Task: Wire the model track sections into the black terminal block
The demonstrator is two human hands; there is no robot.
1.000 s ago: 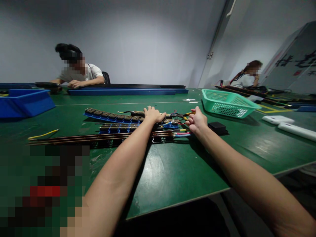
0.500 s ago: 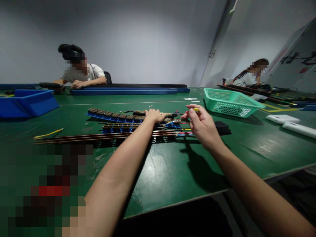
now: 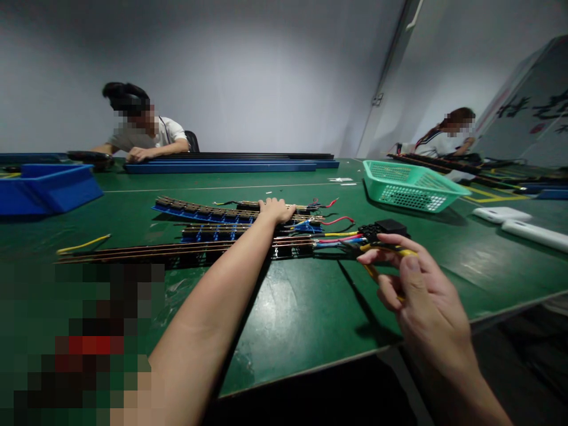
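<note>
My left hand (image 3: 276, 210) rests palm down across the rail strips, its fingers spread over a short dark strip (image 3: 248, 205). Under and beside it lie a long slatted strip on a blue base (image 3: 195, 209) and a shorter blue-based one (image 3: 208, 229). Closer to me is a long dark strip with copper-coloured rods (image 3: 146, 251), its coloured wires (image 3: 339, 238) leading toward a black block (image 3: 390, 227). My right hand (image 3: 426, 290), held above the table at the right, is closed around yellow-and-black handled pliers (image 3: 408, 253); their jaws are hard to make out.
A green mesh basket (image 3: 412, 186) stands at the right, near white flat devices (image 3: 501, 214). At the left are a blue bin (image 3: 48, 189) and a loose yellow wire (image 3: 84, 244). Blue channels (image 3: 222, 167) lie before a co-worker (image 3: 151, 133); another person (image 3: 444, 136) sits far right.
My right hand has moved right and toward me with the pliers, away from the red wire ends, which now show uncovered. My left hand has stayed on the strips.
</note>
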